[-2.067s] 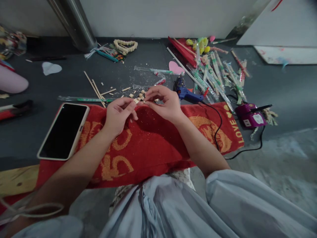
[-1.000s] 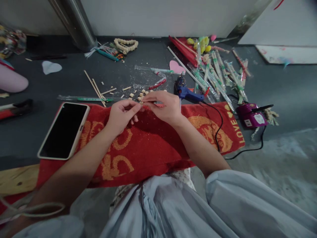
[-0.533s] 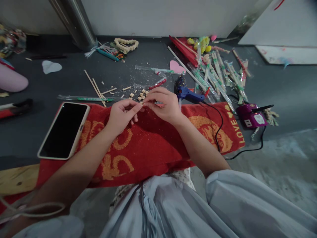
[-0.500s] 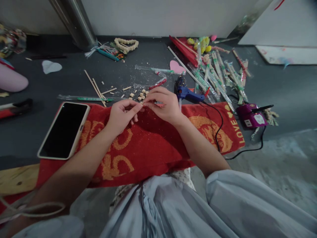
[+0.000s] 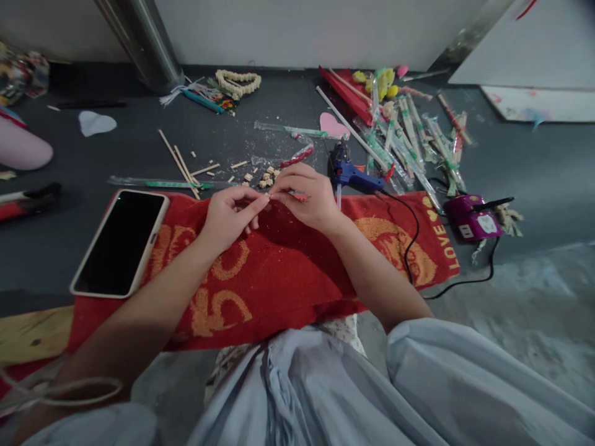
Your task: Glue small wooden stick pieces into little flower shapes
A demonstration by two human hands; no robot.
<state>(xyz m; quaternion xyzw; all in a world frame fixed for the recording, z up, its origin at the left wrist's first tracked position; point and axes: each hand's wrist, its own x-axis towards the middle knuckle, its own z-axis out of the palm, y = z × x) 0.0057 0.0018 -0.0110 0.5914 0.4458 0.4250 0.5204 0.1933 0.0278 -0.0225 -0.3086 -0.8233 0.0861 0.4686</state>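
My left hand (image 5: 227, 218) and my right hand (image 5: 307, 197) meet fingertip to fingertip above the red towel (image 5: 288, 266). Pinched between them is a tiny pale piece of wood (image 5: 268, 196), mostly covered by the fingers. Just beyond the fingertips lies a small heap of cut wood bits (image 5: 266, 180). A blue glue gun (image 5: 357, 176) rests to the right of my right hand, its glue stick pointing toward the towel. Thin wooden sticks (image 5: 179, 162) lie beyond my left hand, close to a wrapped chopstick packet (image 5: 171, 184).
A phone (image 5: 121, 244) lies on the towel's left end. Wrapped chopsticks (image 5: 413, 136) are piled at the right, near a purple container (image 5: 471, 217) and a black cord (image 5: 413, 238). A heart-shaped wooden frame (image 5: 238, 83) stands at the back; pliers (image 5: 30, 201) lie far left.
Both hands keep their pinch in nearly the same spot. The fingertips have shifted very slightly; nothing else has visibly moved.
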